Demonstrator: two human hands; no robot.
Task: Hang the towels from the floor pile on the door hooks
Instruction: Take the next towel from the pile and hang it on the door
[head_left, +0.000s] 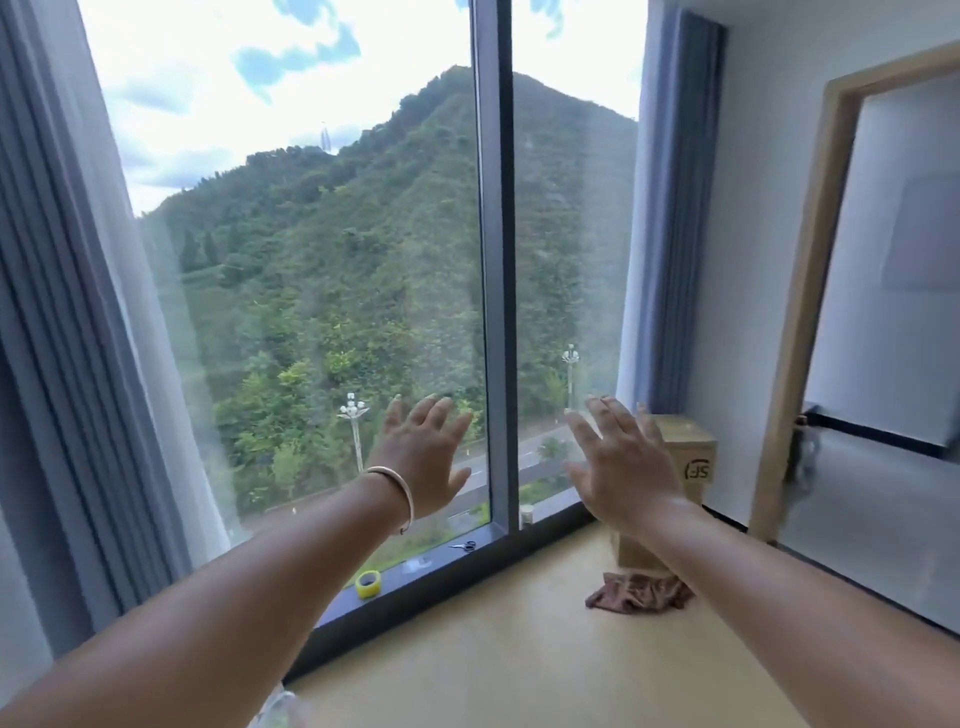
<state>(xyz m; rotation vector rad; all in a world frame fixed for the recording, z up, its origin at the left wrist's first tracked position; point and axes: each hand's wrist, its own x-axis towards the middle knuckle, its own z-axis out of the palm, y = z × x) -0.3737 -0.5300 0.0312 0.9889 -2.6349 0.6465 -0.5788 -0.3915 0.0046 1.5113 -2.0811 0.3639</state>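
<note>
**Operator:** Report the state of both hands, nearest items first.

**Observer:** Both forearms reach forward from the lower corners. The left hand (423, 457) is raised with fingers straight and spread, palm away, holding nothing. A bracelet (397, 491) sits on its wrist. The right hand (621, 462) is raised the same way, fingers straight and fanned, holding nothing. Whether either hand touches the glass cannot be told.

**Operator:** Where are the towels?

**Observer:** One crumpled brown towel (639, 592) lies on the yellow floor (519, 649), below the right forearm, just in front of a cardboard box (685, 457). It is well apart from both hands.

**Operator:** Edges and open room?

**Observer:** The floor is bare between the camera and the towel. The dark window sill (415, 571) bounds it on the left; a yellow tape roll (369, 583) and small scissors (464, 545) rest on the sill. The vertical window post (493, 260) stands between the two hands. Curtains (62, 364) hang at the far left, and more at the corner beyond the box. On the right, a wood-framed door (883, 338) with frosted panels bounds the floor; a handle (804, 457) shows on it. Hooks cannot be made out.
</note>
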